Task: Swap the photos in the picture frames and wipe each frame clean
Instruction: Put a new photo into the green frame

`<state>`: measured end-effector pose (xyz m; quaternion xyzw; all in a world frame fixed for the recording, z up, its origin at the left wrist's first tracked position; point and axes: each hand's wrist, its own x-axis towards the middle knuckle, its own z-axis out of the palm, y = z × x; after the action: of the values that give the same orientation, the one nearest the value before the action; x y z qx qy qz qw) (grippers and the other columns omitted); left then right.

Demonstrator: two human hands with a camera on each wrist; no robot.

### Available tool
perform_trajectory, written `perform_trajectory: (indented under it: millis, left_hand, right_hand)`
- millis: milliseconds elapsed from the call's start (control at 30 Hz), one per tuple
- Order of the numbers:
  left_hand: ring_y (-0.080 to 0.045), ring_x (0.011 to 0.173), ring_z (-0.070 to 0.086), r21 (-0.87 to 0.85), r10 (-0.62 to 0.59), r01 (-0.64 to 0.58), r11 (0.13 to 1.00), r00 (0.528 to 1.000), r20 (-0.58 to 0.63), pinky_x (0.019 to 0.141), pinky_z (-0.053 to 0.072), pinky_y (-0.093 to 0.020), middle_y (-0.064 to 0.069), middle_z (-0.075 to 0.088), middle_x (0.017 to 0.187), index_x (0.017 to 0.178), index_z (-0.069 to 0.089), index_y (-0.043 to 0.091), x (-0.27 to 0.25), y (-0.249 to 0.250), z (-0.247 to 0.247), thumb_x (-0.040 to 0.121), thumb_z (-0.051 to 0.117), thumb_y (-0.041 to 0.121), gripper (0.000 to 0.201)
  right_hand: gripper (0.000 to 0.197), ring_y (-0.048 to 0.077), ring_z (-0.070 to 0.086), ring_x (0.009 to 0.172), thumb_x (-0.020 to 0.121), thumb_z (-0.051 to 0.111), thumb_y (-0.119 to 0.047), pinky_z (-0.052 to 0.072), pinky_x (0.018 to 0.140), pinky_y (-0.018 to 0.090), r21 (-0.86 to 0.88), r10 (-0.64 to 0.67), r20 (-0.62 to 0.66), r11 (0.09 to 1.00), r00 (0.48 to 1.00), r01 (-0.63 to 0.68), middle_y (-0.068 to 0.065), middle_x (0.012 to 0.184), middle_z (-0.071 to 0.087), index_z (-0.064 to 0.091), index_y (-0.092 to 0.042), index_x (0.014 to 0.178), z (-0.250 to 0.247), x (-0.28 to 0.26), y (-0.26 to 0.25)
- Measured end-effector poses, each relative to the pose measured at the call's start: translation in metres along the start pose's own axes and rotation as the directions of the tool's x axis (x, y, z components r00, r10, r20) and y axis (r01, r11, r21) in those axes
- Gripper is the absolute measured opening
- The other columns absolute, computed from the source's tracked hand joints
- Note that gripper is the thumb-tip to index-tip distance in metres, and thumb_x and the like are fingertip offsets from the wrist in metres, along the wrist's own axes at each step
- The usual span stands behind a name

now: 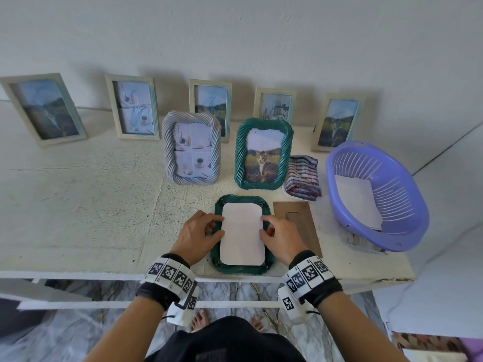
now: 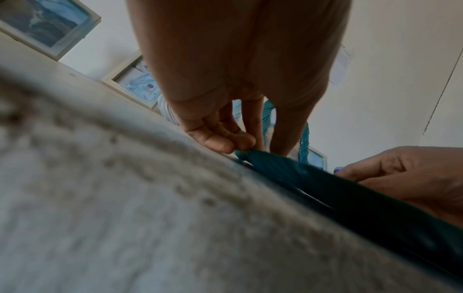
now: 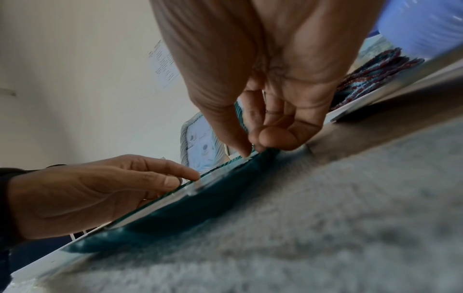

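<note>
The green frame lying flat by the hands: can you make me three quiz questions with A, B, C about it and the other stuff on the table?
1. Where is the striped cloth?
A. left of the purple basket
B. inside the basket
C. on the floor

2. How many twisted-rim frames stand upright?
A. one
B. two
C. four

3. How does the flat green frame lie?
A. picture side up
B. standing
C. back side up, a white sheet showing

Answers: A, it lies beside the basket; B, one grey, one green; C, only blank white shows.

A worn white table [image 1: 78, 205] against a plain white wall [image 1: 235, 35]; marbled floor [image 1: 65, 335] below; soft daylight.
</note>
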<state>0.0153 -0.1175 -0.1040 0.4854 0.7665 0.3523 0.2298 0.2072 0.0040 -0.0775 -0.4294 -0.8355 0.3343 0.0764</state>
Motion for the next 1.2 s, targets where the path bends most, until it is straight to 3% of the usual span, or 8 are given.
perform_trajectory:
  millis: [300, 433, 533, 633, 733, 933, 1067, 1200]
  left_hand:
    - [-0.003, 0.076, 0.056, -0.019, 0.016, -0.016, 1.0, 1.0, -0.013, 0.07, 0.04, -0.004, 0.006, 0.054, 0.09, 0.115, 0.068, 0.022, 0.0, -0.002, 0.0, 0.085, 0.072, 0.02, 0.03]
    - [-0.008, 0.074, 0.059, -0.061, 0.012, -0.015, 0.998, 0.999, -0.052, 0.069, 0.045, -0.008, 0.002, 0.056, 0.09, 0.109, 0.069, 0.023, -0.001, -0.004, -0.003, 0.085, 0.072, 0.018, 0.024]
    - [-0.01, 0.073, 0.061, -0.1, -0.018, 0.011, 0.995, 0.998, -0.066, 0.069, 0.046, -0.008, 0.0, 0.057, 0.09, 0.106, 0.07, 0.025, -0.003, -0.007, -0.005, 0.085, 0.072, 0.015, 0.023]
    - [-0.01, 0.075, 0.062, -0.106, -0.023, 0.017, 0.994, 0.998, -0.058, 0.072, 0.047, -0.008, 0.001, 0.057, 0.092, 0.104, 0.07, 0.026, -0.005, -0.009, -0.004, 0.083, 0.073, 0.014, 0.024]
    - [-0.007, 0.08, 0.063, -0.114, -0.031, 0.024, 0.993, 0.998, -0.052, 0.074, 0.049, -0.009, 0.004, 0.057, 0.097, 0.106, 0.07, 0.025, -0.005, -0.008, -0.003, 0.083, 0.073, 0.013, 0.026]
    - [-0.003, 0.082, 0.06, -0.095, -0.01, 0.007, 0.995, 0.999, -0.033, 0.074, 0.046, -0.007, 0.01, 0.055, 0.096, 0.106, 0.07, 0.024, -0.007, -0.01, -0.001, 0.081, 0.074, 0.013, 0.028]
    - [-0.002, 0.082, 0.06, -0.101, -0.004, 0.0, 0.995, 0.999, -0.036, 0.074, 0.047, -0.008, 0.01, 0.055, 0.096, 0.106, 0.07, 0.024, -0.006, -0.012, -0.002, 0.082, 0.074, 0.013, 0.027]
    - [-0.003, 0.083, 0.06, -0.096, 0.005, -0.008, 0.995, 1.0, -0.029, 0.075, 0.048, -0.009, 0.009, 0.056, 0.098, 0.107, 0.07, 0.025, -0.006, -0.014, -0.001, 0.082, 0.073, 0.014, 0.027]
  right_hand:
    - [0.037, 0.012, 0.054, 0.071, 0.093, 0.059, -0.022, 0.036, 0.066, 0.02, 0.0, -0.008, -0.003, 1.0, 1.0, 0.008, 0.0, 0.081, 0.064, 0.059, -0.013, 0.129, -0.008, -0.001, -0.003]
    - [0.027, 0.018, 0.058, 0.075, 0.093, 0.057, -0.027, 0.043, 0.068, 0.028, -0.098, -0.011, -0.184, 0.995, 0.983, -0.007, 0.002, 0.081, 0.064, 0.063, -0.014, 0.116, -0.019, -0.007, 0.001]
    - [0.032, 0.026, 0.055, 0.096, 0.091, 0.053, -0.039, 0.047, 0.071, 0.034, -0.323, 0.083, -0.291, 0.929, 0.953, -0.18, 0.009, 0.103, 0.058, 0.058, -0.012, 0.109, -0.032, -0.01, 0.011]
    - [0.054, 0.031, 0.048, 0.107, 0.087, 0.051, -0.053, 0.047, 0.078, 0.038, -0.422, 0.279, -0.247, 0.831, 0.928, -0.362, 0.012, 0.115, 0.049, 0.051, -0.01, 0.119, -0.037, -0.014, 0.023]
    - [0.057, 0.032, 0.045, 0.109, 0.084, 0.053, -0.054, 0.043, 0.078, 0.038, -0.391, 0.358, -0.203, 0.824, 0.911, -0.411, 0.013, 0.116, 0.047, 0.051, -0.008, 0.118, -0.037, -0.017, 0.03]
    - [0.056, 0.029, 0.046, 0.102, 0.08, 0.06, -0.053, 0.04, 0.074, 0.034, -0.378, 0.348, -0.15, 0.845, 0.925, -0.379, 0.01, 0.106, 0.047, 0.053, -0.009, 0.113, -0.037, -0.022, 0.033]
    - [0.053, 0.033, 0.044, 0.104, 0.074, 0.064, -0.05, 0.041, 0.083, 0.038, -0.174, 0.408, -0.156, 0.885, 0.9, -0.432, 0.009, 0.106, 0.043, 0.053, -0.009, 0.106, -0.039, -0.024, 0.031]
    - [0.045, 0.025, 0.042, 0.099, 0.074, 0.065, -0.053, 0.037, 0.076, 0.033, -0.086, 0.347, -0.216, 0.925, 0.913, -0.371, 0.003, 0.104, 0.04, 0.051, -0.016, 0.097, -0.033, -0.027, 0.005]
